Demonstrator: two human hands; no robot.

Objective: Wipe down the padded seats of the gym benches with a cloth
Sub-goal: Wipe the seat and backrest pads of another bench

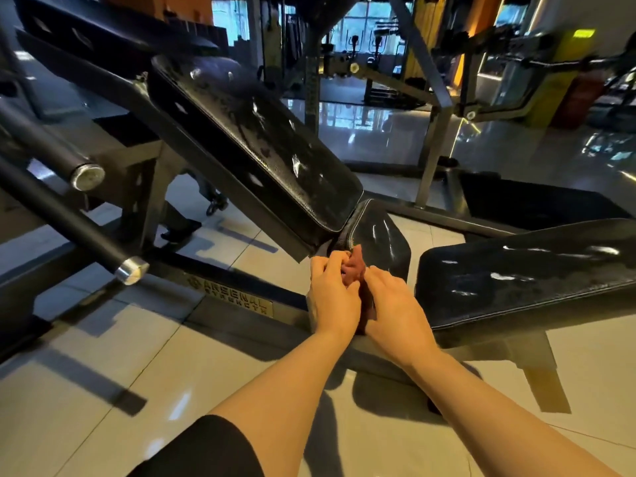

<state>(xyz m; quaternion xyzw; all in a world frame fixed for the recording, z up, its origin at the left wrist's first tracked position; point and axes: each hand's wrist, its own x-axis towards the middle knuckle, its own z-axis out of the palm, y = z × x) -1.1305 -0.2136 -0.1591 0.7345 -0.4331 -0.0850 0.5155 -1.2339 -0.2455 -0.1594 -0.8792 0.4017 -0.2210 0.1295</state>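
Reddish-brown fabric, the cloth (pixel 354 268), was bunched between our two hands just in front of the small black seat pad (pixel 382 235) of the incline bench. Our left hand (pixel 332 297) had its fingers curled over the near left side of the cloth, gripping it. Our right hand (pixel 395 304) lay against the cloth's right side with its fingers bent around the fabric; how firmly it held we could not tell in full, as the fingertips were hidden. Both hands touched each other at the cloth. The seat pad sat at the low end of the long, tilted back pad (pixel 254 139), which rose toward the far left and showed streaks and glints on its black surface. To the right, a second black padded bench (pixel 523 273) stood apart from the hands, its surface also showing pale glints. Two dark bars with metal end caps (pixel 132 270) crossed the left side of the scene above the pale tiled floor (pixel 103 356).
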